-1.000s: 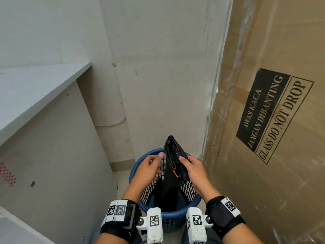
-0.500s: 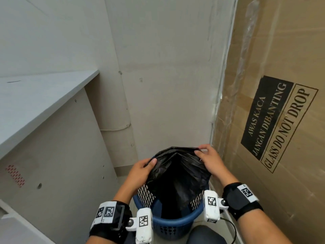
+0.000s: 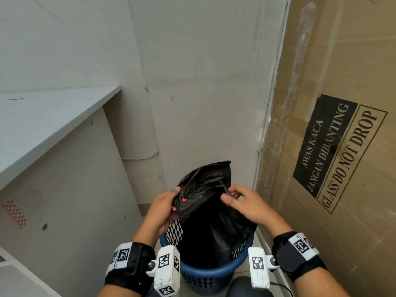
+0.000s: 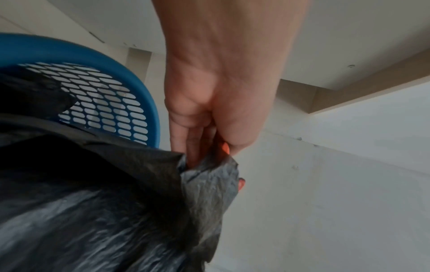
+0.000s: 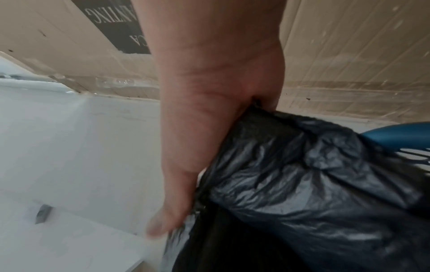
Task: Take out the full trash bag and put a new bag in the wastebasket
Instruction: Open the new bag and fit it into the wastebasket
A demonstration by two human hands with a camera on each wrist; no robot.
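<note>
Bag (image 3: pixel 211 213) mouth pinched by left hand (image 3: pixel 161 211) and right hand (image 3: pixel 246 205) above blue wastebasket (image 3: pixel 205 273); best spread wide, then fold over rim evenly.

Left hand (image 4: pixel 216 95) reaches down from top centre, fingers (image 4: pixel 186 136) curled into bunched edge of black bag (image 4: pixel 97 193). Orange nails show at fold. Bag fills lower left, glossy, blurred. Blue basket (image 4: pixel 139 88) at left, mesh wall showing, bag draped partly inside. Pale wall (image 4: pixel 337 184) at right, beige strip above.
</note>
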